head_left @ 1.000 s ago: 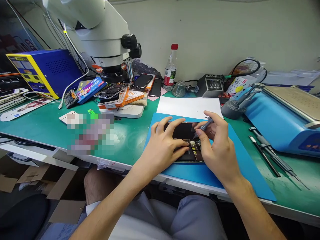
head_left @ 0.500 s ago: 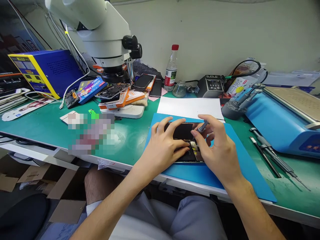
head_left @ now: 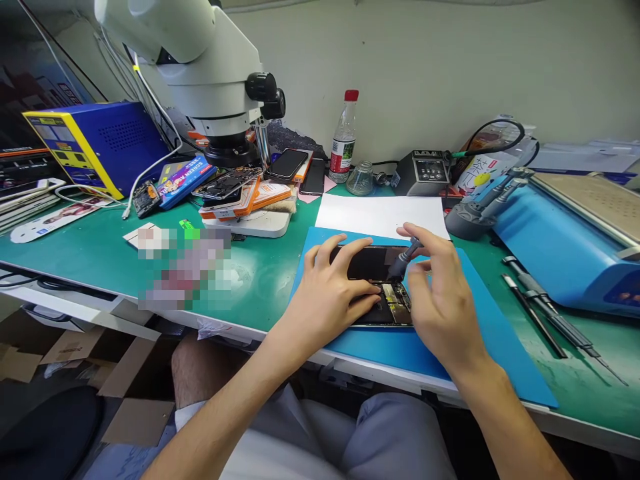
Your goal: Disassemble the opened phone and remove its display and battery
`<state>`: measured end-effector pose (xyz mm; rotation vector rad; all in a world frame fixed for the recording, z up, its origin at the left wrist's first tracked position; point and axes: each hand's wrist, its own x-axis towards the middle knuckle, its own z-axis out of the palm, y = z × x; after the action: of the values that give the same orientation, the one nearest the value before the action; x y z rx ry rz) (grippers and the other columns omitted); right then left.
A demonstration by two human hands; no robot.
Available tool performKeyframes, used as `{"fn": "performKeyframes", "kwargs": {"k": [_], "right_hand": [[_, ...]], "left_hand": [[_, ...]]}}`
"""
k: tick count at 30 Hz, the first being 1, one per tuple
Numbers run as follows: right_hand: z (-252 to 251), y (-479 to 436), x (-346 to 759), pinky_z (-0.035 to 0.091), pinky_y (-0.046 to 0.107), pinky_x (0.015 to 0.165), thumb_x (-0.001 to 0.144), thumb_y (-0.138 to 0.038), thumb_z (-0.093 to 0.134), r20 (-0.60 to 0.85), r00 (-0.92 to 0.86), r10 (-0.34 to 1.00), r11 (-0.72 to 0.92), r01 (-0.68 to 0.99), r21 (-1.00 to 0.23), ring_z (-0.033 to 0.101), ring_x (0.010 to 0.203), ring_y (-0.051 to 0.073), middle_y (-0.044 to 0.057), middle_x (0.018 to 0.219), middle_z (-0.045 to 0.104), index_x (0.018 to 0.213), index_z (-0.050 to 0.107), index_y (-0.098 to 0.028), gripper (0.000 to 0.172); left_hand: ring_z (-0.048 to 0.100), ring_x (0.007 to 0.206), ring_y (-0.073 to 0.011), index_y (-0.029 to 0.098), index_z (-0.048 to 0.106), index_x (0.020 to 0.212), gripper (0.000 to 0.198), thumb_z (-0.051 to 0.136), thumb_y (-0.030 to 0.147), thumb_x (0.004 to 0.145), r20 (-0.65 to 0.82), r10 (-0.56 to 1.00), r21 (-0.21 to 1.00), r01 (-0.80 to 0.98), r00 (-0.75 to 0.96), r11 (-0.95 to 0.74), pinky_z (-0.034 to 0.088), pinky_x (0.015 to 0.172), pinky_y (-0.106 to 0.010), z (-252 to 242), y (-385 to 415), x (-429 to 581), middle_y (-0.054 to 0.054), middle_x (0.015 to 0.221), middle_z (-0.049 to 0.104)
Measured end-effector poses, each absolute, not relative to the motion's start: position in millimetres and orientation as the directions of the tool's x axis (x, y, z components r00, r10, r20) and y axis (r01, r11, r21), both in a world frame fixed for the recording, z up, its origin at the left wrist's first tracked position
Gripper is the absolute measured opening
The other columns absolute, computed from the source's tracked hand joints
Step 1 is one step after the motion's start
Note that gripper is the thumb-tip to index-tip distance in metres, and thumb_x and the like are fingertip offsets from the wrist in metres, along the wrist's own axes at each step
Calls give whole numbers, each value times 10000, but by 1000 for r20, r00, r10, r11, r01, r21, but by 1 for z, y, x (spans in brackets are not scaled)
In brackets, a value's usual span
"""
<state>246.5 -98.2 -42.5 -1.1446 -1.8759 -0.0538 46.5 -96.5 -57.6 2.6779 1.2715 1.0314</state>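
Note:
An opened smartphone (head_left: 383, 315) lies on the blue mat (head_left: 350, 343), its inner parts bare and its dark screen (head_left: 367, 262) folded out behind the body. Across its left side rests my left hand (head_left: 333, 283), thumb and a finger pressed on the body, the other fingers spread by the screen's edge; it holds the phone steady. My right hand (head_left: 443, 300) holds a small grey screwdriver (head_left: 405, 260) upright but tilted, index finger near its top end. The screwdriver's tip points down at the phone's inner parts; whether it touches a screw I cannot tell.
A microscope (head_left: 215, 80) stands at the back left over stacked phones and boxes. Behind the mat are white paper (head_left: 380, 213), a bottle (head_left: 343, 143) and a glass jar (head_left: 361, 179). To the right lie a slim grey driver (head_left: 555, 317), a tool holder (head_left: 470, 217) and a blue machine (head_left: 565, 247).
My right thumb has moved off the screwdriver, and the screwdriver's shaft now shows more fully. My left hand stays on the phone. The view has shifted slightly.

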Motion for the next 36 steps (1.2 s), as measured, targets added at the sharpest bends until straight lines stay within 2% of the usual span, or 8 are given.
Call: {"fn": "performKeyframes", "kwargs": {"k": [5,9,12,18,23,25,30,36], "right_hand": [[-42,-102,247,553,365,870,1030,-180,517,741,-125,660,562,736,-376,630,1037,208,72,1370,658,1494,534,-261,471],[-44,-103,247,560,375,871,1032,-140,425,726,-118,678,553,733,-396,643,1023,207,87,1332,660,1497,521,-257,489],[-46,-104,247,583,384,833,1040,-246,546,719,-98,688,509,771,-382,673,967,220,92,1219,690,1503,513,-255,464],[-47,-108,250,617,354,750,1044,-330,605,620,109,777,449,594,-667,690,798,168,65,1156,695,1509,478,-285,484],[-47,-113,248,618,313,725,1047,-325,600,548,38,836,476,446,-758,670,762,133,57,1160,677,1520,454,-295,496],[-47,-112,248,624,321,739,1049,-317,597,560,24,828,493,445,-748,670,769,137,59,1161,677,1524,451,-292,498],[-49,-109,251,629,384,805,1046,-322,597,657,122,744,441,648,-621,687,806,172,76,1149,688,1510,480,-264,482],[-50,-106,252,631,397,818,1050,-305,583,642,86,762,425,681,-596,698,822,187,87,1178,704,1511,472,-270,476]], "left_hand": [[336,1530,-345,354,853,1048,154,709,388,1005,565,693,270,694,448,-668,338,1221,-573,-58,-95,48,-16,1659,461],[389,1474,-354,338,855,997,135,727,381,993,560,695,245,712,451,-659,348,1198,-589,-53,-96,50,-24,1627,491],[415,1439,-365,347,859,1004,109,762,377,966,534,714,253,720,452,-646,355,1187,-600,-46,-98,54,-31,1594,515],[402,1447,-369,316,849,931,118,756,379,968,541,741,275,749,398,-603,331,1204,-611,-47,-99,62,-26,1560,545],[400,1458,-348,325,839,951,107,773,409,955,559,734,288,739,386,-609,313,1225,-593,-52,-97,62,-16,1558,556],[402,1458,-349,321,839,934,110,757,386,970,567,729,285,739,384,-611,314,1221,-598,-52,-97,61,-16,1560,559],[408,1463,-353,311,844,910,146,730,354,990,588,714,248,755,380,-607,318,1212,-613,-53,-100,61,-15,1570,572],[443,1433,-346,335,855,946,144,722,356,996,606,701,222,766,377,-604,344,1170,-608,-55,-103,61,-3,1583,574]]}}
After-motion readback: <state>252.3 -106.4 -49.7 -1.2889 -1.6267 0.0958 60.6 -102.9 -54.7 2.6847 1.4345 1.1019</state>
